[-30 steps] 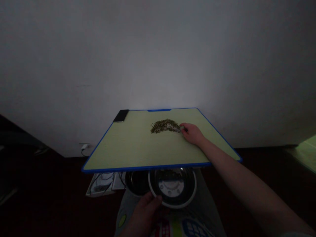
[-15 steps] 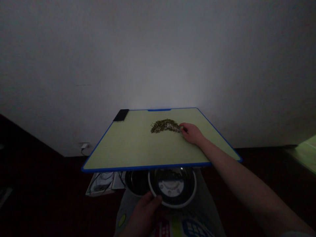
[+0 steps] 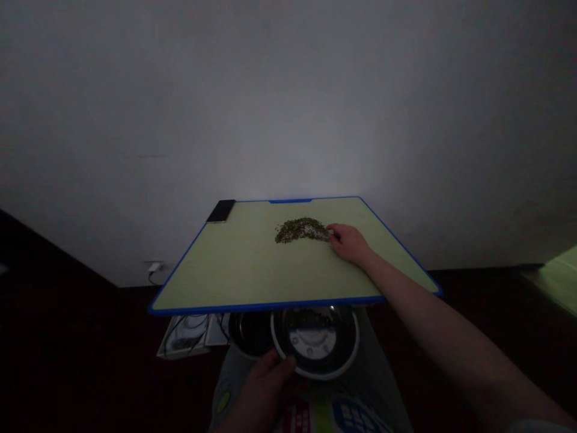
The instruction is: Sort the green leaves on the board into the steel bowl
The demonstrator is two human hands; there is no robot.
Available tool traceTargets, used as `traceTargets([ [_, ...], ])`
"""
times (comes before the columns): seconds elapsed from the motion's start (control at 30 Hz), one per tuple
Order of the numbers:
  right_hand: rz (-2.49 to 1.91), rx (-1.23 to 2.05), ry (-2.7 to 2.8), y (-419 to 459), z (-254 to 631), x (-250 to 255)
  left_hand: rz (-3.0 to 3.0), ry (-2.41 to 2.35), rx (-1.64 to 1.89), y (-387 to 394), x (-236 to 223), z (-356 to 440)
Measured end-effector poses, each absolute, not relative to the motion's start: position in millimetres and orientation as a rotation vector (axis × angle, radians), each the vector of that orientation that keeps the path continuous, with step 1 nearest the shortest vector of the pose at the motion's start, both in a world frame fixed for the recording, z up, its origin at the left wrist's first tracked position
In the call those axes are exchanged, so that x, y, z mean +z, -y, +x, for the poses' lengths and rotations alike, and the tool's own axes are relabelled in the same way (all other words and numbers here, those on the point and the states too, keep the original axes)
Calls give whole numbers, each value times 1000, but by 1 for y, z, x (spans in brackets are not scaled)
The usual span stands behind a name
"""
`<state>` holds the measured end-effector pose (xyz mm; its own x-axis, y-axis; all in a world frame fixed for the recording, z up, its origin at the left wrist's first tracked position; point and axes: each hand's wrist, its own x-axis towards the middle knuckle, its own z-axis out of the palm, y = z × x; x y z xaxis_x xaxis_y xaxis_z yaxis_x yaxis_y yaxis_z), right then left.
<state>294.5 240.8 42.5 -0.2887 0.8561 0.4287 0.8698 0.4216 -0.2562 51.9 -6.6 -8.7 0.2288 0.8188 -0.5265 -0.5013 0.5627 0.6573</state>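
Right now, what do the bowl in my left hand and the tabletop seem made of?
The bowl looks like polished metal, perhaps stainless steel: its dark inside carries bright reflections. The tabletop could be laminate or coated board, from its smooth, dull, pale yellow-green face. Its blue edging is probably plastic, given the even colour and rounded corners.

One view only: head cam on the wearer, facing forward and pitched down at the blue-edged table [image 3: 243, 264]. Sits above and behind the table's near edge, about centred on it. Close, but wide enough to get all four table corners. Wall [image 3: 288, 96] behind the table fills the top part of frame. Wearer's lap [image 3: 376, 376] shows below the table's near edge. Both hands covered: right hand [image 3: 349, 242] over the table, left hand [image 3: 265, 382] below its near edge.
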Motion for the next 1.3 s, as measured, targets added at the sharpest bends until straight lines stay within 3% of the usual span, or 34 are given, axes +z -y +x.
traceTargets([
  [1.3,-1428,-43,2302,-255,295,48,388,-1003,906,6,-9,51],
])
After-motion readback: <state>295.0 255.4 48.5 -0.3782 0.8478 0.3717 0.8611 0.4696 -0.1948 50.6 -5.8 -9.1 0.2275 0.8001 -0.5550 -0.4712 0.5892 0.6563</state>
